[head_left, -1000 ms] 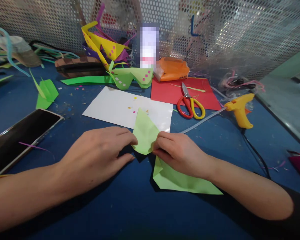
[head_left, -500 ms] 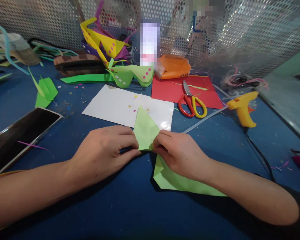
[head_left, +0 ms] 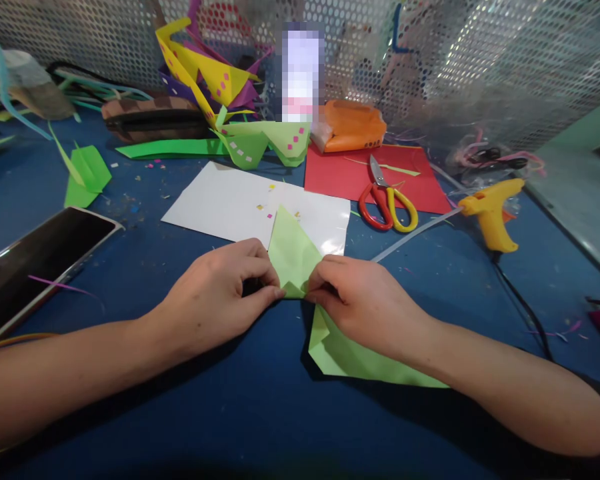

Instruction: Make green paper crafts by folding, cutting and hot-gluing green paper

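Note:
A light green piece of paper [head_left: 294, 248] with a pointed top lies between my hands, its near edge turned up in a small fold. My left hand [head_left: 230, 287] pinches the left end of that edge between thumb and fingers. At the right end, my right hand [head_left: 357, 293] is closed on the same paper. Beneath my right hand and forearm rests another part or sheet of light green paper [head_left: 360, 360], partly hidden; I cannot tell whether the two are joined. The paper's tip overlaps a white sheet [head_left: 220, 200] sprinkled with tiny coloured bits.
Scissors [head_left: 390, 200] lie partly on a red sheet [head_left: 330, 170]. Farther right sits a yellow glue gun [head_left: 493, 213] with its cord. At left are a phone [head_left: 45, 260] and a green folded paper [head_left: 89, 177]. Decorated paper shapes [head_left: 265, 147] and an orange packet [head_left: 353, 127] stand behind.
The near edge of the light green paper now shows a folded-up flap between my fingertips. Both hands keep their pinch. The view has shifted slightly.

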Motion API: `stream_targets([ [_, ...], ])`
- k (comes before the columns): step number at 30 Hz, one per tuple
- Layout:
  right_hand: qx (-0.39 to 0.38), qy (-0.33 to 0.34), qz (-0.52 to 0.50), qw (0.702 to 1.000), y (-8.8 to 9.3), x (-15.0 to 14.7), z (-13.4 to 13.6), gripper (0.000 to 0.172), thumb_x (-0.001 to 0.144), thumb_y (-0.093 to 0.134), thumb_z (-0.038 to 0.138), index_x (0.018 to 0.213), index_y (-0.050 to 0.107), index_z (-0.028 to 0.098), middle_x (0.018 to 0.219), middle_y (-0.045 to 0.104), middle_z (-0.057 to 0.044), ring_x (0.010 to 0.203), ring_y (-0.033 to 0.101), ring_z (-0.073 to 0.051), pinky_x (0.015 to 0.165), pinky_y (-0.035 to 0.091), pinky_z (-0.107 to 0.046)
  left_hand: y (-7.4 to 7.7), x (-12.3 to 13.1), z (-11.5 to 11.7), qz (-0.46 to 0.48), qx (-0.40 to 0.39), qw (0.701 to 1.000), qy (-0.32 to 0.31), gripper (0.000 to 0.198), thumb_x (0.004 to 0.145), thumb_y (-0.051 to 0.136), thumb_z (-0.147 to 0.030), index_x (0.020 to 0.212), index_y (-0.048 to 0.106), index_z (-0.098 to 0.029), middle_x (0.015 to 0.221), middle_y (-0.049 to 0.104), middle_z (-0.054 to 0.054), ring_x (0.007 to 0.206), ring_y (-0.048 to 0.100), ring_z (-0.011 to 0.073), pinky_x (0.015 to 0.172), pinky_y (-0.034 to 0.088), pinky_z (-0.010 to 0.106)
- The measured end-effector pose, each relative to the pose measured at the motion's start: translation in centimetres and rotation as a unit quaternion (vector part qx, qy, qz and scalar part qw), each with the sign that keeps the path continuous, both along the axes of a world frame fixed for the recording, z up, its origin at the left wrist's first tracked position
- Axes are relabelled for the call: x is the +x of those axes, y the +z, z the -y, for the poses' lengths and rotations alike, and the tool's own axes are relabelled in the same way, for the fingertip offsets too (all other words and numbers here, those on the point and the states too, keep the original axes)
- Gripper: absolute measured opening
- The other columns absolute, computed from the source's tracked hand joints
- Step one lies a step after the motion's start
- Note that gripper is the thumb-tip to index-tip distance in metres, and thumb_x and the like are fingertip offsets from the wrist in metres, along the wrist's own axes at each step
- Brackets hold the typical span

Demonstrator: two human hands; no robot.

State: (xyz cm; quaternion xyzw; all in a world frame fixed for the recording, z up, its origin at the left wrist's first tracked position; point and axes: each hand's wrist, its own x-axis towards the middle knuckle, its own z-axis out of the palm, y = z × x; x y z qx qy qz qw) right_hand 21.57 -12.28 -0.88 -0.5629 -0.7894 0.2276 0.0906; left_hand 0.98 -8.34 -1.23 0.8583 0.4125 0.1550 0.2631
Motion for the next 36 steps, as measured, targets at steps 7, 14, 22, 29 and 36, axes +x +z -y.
stream_targets([
  [7,0.013,-0.054,-0.040,0.998,-0.2,0.0,-0.1,0.012,0.079,0.067,0.014,0.076,0.057,0.018,0.079,0.063,0.000,0.069,0.057,-0.013,0.057,0.034,-0.024,0.0,0.4,0.2,-0.048,0.032,0.998,0.002,0.016,0.081,0.054,-0.023,0.065,0.055,-0.019,0.075,0.055,0.001,0.065,0.052,0.0153,0.055,0.035,0.028],
  [14,-0.001,-0.055,-0.077,0.995,-0.4,0.5,-0.4,0.014,0.077,0.068,0.012,0.070,0.057,0.018,0.073,0.063,0.001,0.065,0.057,-0.012,0.055,0.036,-0.022,0.1,0.5,0.2,-0.070,0.041,0.997,-0.011,0.016,0.082,0.053,-0.021,0.067,0.053,-0.019,0.075,0.053,0.002,0.066,0.051,0.0163,0.055,0.034,0.029],
  [22,0.145,0.026,-0.089,0.985,1.1,2.0,0.1,0.012,0.090,0.053,0.019,0.093,0.065,0.017,0.088,0.070,-0.005,0.078,0.066,-0.016,0.067,0.051,-0.027,0.2,0.5,0.2,-0.071,0.040,0.997,-0.017,0.015,0.082,0.053,-0.020,0.067,0.054,-0.019,0.074,0.053,0.002,0.067,0.051,0.0161,0.056,0.035,0.029],
  [29,0.274,0.269,0.025,0.923,0.5,2.8,2.5,0.036,0.088,0.041,0.011,0.119,0.059,0.006,0.116,0.069,-0.016,0.114,0.061,-0.025,0.095,0.052,-0.039,0.4,0.5,0.2,-0.070,0.034,0.997,-0.020,0.014,0.081,0.054,-0.019,0.067,0.054,-0.018,0.075,0.054,0.001,0.069,0.052,0.0155,0.058,0.035,0.028],
  [36,0.239,0.301,0.042,0.922,-0.6,2.7,3.1,0.047,0.084,0.045,0.014,0.127,0.052,-0.004,0.128,0.060,-0.025,0.127,0.051,-0.030,0.102,0.047,-0.045,0.3,0.6,0.2,-0.066,0.036,0.997,-0.018,0.016,0.082,0.055,-0.022,0.066,0.056,-0.019,0.075,0.056,0.001,0.070,0.055,0.0164,0.058,0.037,0.028],
])
